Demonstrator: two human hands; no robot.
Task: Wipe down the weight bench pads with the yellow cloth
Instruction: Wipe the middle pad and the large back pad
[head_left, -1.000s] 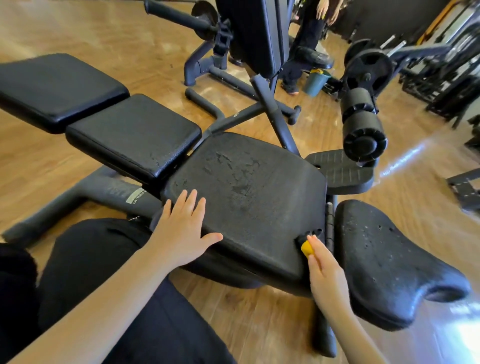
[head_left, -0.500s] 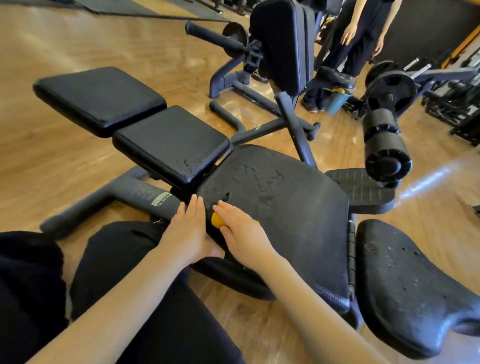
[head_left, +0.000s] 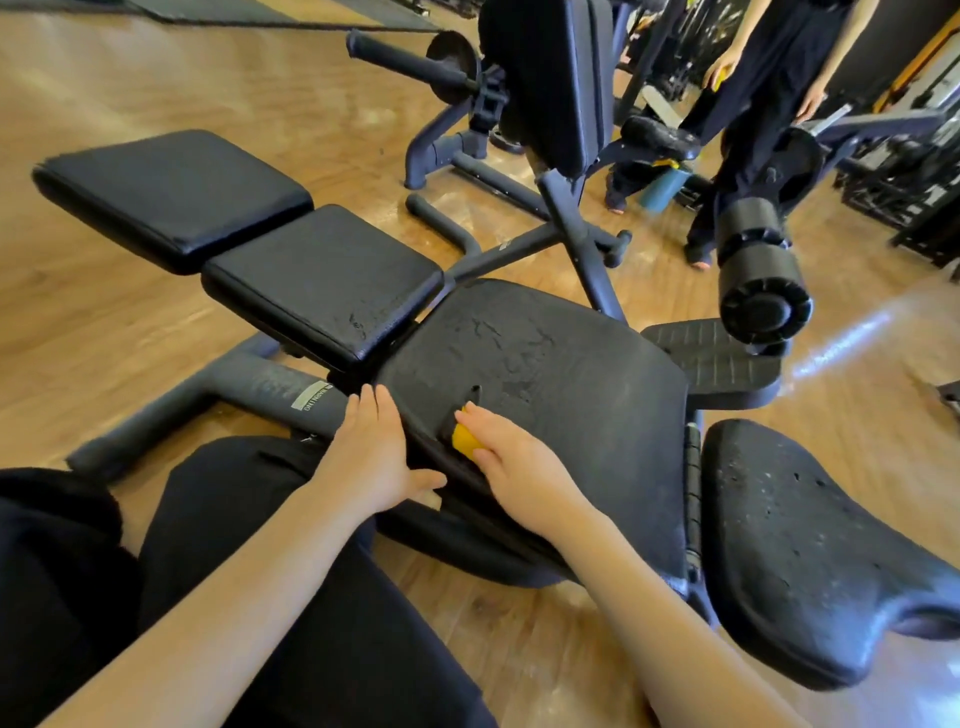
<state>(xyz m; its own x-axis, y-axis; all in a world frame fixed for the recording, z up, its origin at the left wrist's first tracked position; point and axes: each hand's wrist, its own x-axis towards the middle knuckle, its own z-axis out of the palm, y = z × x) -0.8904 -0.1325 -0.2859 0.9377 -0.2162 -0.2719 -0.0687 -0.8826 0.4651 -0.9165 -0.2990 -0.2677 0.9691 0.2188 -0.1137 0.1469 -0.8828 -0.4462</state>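
The worn black seat pad (head_left: 561, 384) of the weight bench lies in front of me, its surface cracked. My right hand (head_left: 511, 457) presses a small yellow cloth (head_left: 464, 439) against the pad's near left corner; only a bit of the cloth shows under the fingers. My left hand (head_left: 371, 457) lies flat, fingers together, on the pad's left edge right beside it. Two smoother black pads (head_left: 322, 280) (head_left: 171, 197) continue to the left. A pitted black pad (head_left: 810, 551) sits to the right.
The bench's grey frame tube (head_left: 244, 389) runs over the wooden floor at the left. A foam roller (head_left: 758, 275) and a ribbed footplate (head_left: 717, 364) stand at the right. Another machine (head_left: 550, 88) rises behind. A person in black (head_left: 763, 93) stands at the back right beside a teal bucket (head_left: 662, 189).
My right hand carried the yellow cloth from the seat pad's right edge across to its near left corner, next to my left hand. The view shifted right and up.
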